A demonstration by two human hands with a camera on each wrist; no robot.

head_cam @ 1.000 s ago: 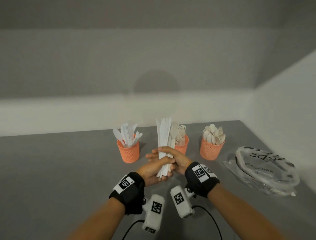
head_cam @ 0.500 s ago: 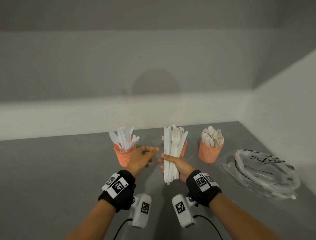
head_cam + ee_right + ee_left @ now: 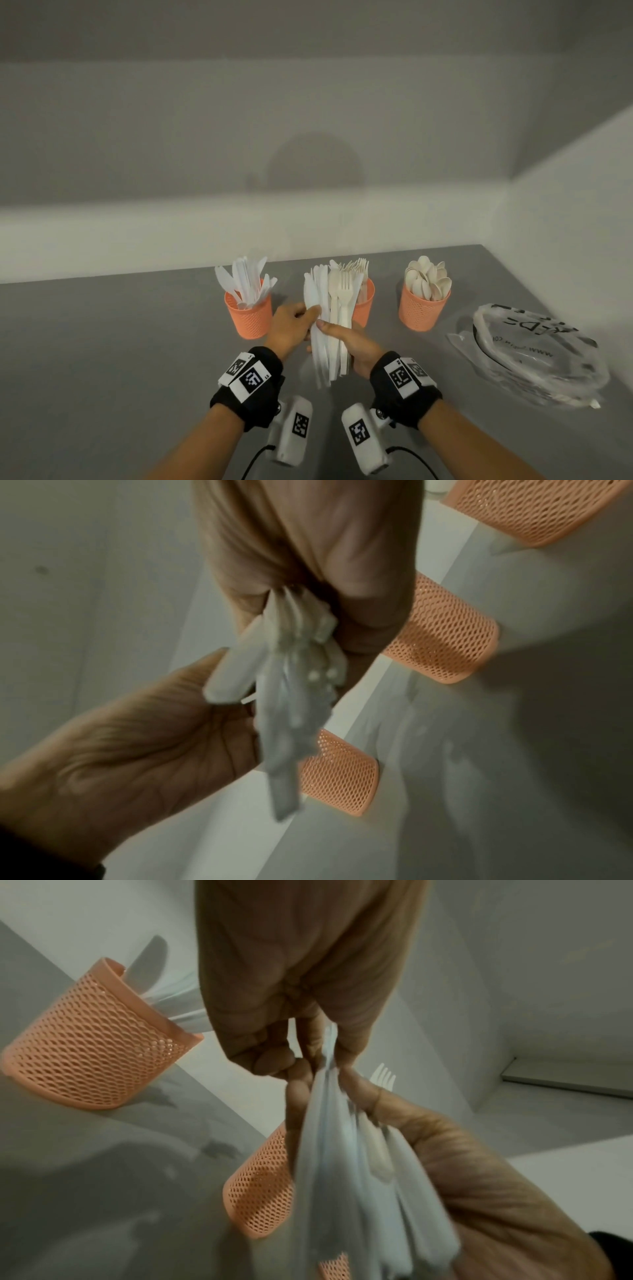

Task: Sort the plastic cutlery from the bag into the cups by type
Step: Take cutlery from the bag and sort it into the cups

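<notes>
Cutlery bundle [image 3: 330,318] of knives and forks remains unsorted: right hand [image 3: 356,344] grips it, left hand [image 3: 291,327] pinches its left knives. Three cups already well filled.

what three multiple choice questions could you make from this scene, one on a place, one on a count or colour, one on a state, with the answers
1. Where does the plastic bag lie?
A. on the table right of the three cups
B. inside the left cup
C. left of the left cup

2. How many orange mesh cups stand on the table?
A. two
B. three
C. five

3. What is the right hand doing?
A. resting flat on the table
B. reaching into the bag
C. gripping a bundle of cutlery

Answers:
1 A, the head view shows the bag past the spoon cup, near the right wall.
2 B, the knife cup, the fork cup and the spoon cup stand in a row.
3 C, its fingers curl round the bundle while the left hand pinches the knives at its left edge.
</notes>
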